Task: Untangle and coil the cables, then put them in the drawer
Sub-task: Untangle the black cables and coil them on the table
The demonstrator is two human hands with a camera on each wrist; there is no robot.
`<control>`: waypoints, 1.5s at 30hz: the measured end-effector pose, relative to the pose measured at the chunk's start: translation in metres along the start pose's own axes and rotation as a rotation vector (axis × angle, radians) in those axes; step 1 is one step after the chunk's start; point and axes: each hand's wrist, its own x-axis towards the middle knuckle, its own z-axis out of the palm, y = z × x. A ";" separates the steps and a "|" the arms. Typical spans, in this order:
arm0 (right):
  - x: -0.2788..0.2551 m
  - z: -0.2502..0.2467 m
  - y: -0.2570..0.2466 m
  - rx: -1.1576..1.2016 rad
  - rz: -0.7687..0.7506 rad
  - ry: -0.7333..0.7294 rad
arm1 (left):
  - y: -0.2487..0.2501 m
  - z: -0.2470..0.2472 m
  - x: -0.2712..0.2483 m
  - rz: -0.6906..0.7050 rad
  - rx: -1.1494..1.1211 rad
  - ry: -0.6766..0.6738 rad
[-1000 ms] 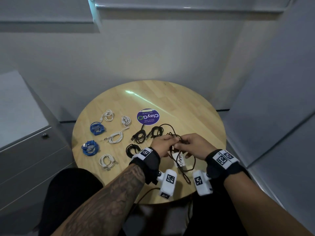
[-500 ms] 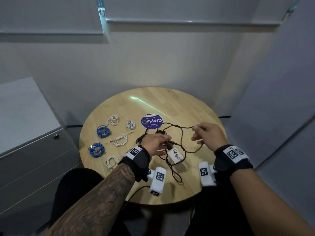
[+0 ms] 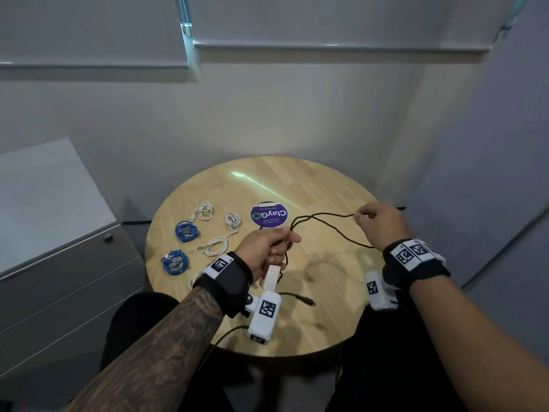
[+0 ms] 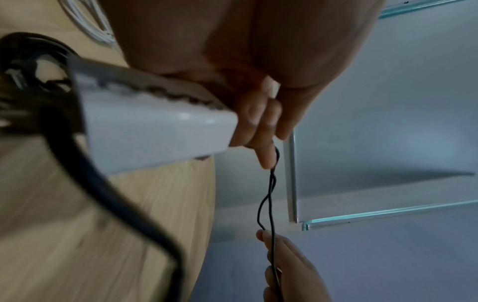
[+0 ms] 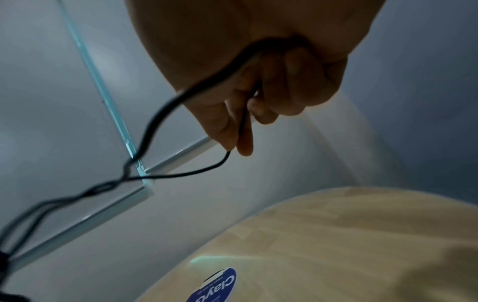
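Pinching a thin black cable (image 3: 323,216) between thumb and forefinger, the right hand (image 3: 378,223) holds one end of a loop up above the round wooden table (image 3: 326,185), its other fingers curled in behind. From those fingertips the loop runs across to the left hand (image 3: 266,248), twisting on itself just short of it. The left hand's fingers (image 4: 261,122) are curled around the cable's bunched part together with a white plug block (image 4: 155,130), which sticks out below the palm. A loose plug end (image 3: 307,301) hangs under that hand, near the table's front edge. Beyond the left knuckles lie coiled cables: two blue coils (image 3: 186,231) and several white coils (image 3: 218,244), well apart from both hands. A purple round sticker (image 3: 269,215) sits just past the left fingertips. A grey drawer cabinet (image 3: 68,278) stands off to the left, drawers closed.
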 end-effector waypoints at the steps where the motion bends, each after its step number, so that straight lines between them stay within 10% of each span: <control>1: -0.001 -0.001 -0.002 -0.014 -0.065 0.018 | 0.003 0.002 -0.003 0.005 0.004 -0.033; 4: -0.013 -0.005 -0.024 0.152 -0.410 0.148 | 0.011 0.011 -0.007 0.012 0.013 -0.113; 7: -0.035 -0.008 -0.056 0.287 -0.640 -0.031 | 0.018 0.020 -0.010 0.011 0.006 -0.191; 11: -0.048 -0.009 -0.072 0.537 -0.474 -0.441 | 0.032 0.017 -0.008 -0.013 -0.115 -0.221; 18: 0.007 -0.018 -0.029 0.218 -0.133 -0.003 | 0.041 -0.022 -0.014 0.032 -0.394 -0.152; 26: 0.011 -0.006 -0.006 -0.286 -0.043 -0.196 | 0.051 -0.030 -0.010 0.027 -0.324 -0.208; 30: -0.014 -0.007 -0.039 0.200 -0.259 -0.193 | 0.052 -0.008 -0.005 -0.010 -0.230 -0.262; 34: -0.050 -0.005 -0.084 0.800 -0.294 -0.611 | 0.060 0.005 -0.006 -0.018 -0.249 -0.277; 45: -0.050 -0.008 -0.082 0.726 -0.295 -0.468 | 0.067 -0.004 -0.032 0.060 -0.389 -0.294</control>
